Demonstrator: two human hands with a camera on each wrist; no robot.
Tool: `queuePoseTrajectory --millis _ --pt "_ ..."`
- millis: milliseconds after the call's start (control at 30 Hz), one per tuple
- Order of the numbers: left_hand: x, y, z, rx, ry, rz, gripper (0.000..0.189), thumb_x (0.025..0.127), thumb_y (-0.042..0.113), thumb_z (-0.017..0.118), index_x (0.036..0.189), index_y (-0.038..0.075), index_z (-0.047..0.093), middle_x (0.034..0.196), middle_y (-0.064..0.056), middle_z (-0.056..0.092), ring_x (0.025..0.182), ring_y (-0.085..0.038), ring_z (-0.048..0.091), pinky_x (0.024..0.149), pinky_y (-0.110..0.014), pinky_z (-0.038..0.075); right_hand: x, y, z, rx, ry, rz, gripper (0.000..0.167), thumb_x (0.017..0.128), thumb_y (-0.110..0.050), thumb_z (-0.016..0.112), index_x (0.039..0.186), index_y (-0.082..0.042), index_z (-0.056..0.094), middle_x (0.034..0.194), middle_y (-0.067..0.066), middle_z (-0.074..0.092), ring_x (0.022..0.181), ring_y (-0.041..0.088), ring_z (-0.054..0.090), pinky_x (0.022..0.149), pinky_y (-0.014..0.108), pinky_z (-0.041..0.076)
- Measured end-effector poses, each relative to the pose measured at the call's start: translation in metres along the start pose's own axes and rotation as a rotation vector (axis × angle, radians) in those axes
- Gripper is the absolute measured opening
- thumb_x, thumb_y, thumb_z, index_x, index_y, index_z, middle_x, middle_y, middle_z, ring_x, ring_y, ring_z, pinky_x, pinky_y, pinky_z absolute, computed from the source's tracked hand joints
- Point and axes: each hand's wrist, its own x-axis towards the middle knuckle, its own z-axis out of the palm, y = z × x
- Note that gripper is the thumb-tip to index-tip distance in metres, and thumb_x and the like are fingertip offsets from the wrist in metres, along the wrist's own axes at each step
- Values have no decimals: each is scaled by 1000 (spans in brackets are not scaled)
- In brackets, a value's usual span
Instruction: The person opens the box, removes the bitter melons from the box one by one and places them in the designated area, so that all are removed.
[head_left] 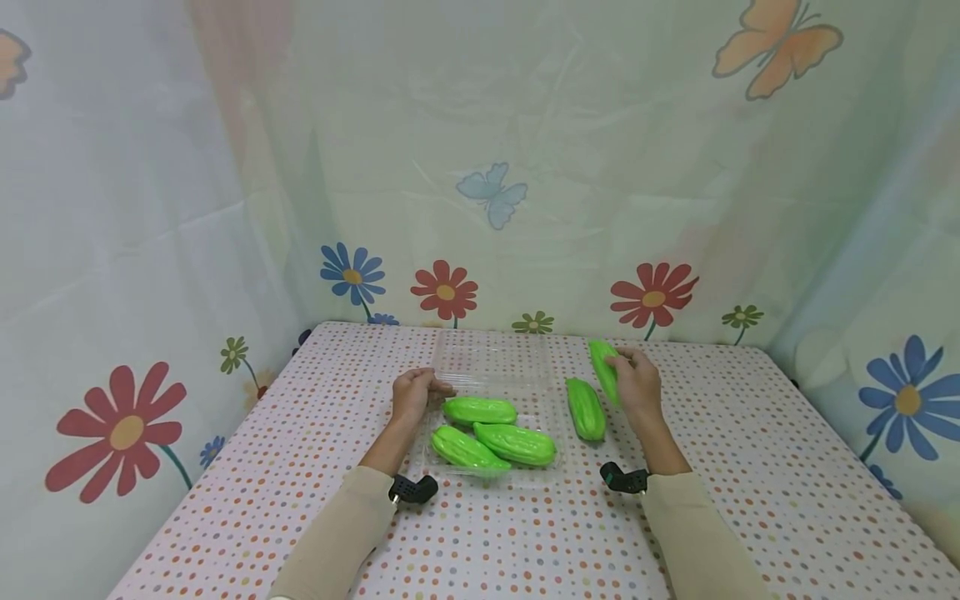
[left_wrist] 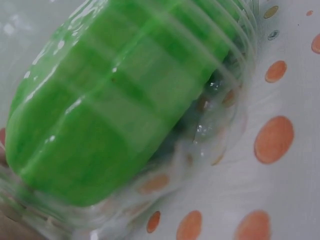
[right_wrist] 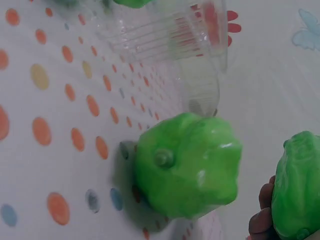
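A dotted table (head_left: 510,537) adjoins a flowered curtain (head_left: 555,108). A clear box (head_left: 491,362) holds three gourds (head_left: 514,443); the right hand (head_left: 639,387) pinches another gourd (head_left: 603,368). The left hand's (head_left: 414,395) grip is unclear.

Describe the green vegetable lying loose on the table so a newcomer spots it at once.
On the dotted tablecloth, find the clear plastic box. To its right, between box and right hand, lies one ridged green vegetable. It alone rests on the cloth: three lookalikes sit in the box and another is held in that hand.
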Motion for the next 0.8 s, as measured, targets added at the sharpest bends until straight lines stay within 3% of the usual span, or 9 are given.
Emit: queuePoseTrajectory --millis 200,367,533,800 --pt "0 0 0 6 4 -5 36 102 14 51 128 -11 55 77 -9 75 75 -22 77 80 -36 61 5 15 3 -66 -34 91 54 105 -35 40 146 -1 45 133 23 51 110 32 50 80 40 44" --pt "0 0 0 4 2 -9 36 102 13 50 128 -11 55 77 -9 75 75 -22 77 81 -37 61 8 25 2 -96 -104 155 59 105 -34 37 150 4 37 143 27 44 124 39 46 99 52 42" --pt "1 0 0 2 5 -5 37 102 13 51 129 -11 55 77 -9 75 76 -23 77 82 -38 61 9 28 0 -129 -111 172 60 105 -33 36 151 6 35 148 29 40 134 43 41 110 59 34" --pt "2 0 1 -6 0 0 36 104 14 51 129 -12 53 79 -15 75 79 -30 77 84 -44 61 9 32 -2 -165 -119 169 61 106 -36 32 148 8 38 144 29 43 126 41 44 104 58 38"
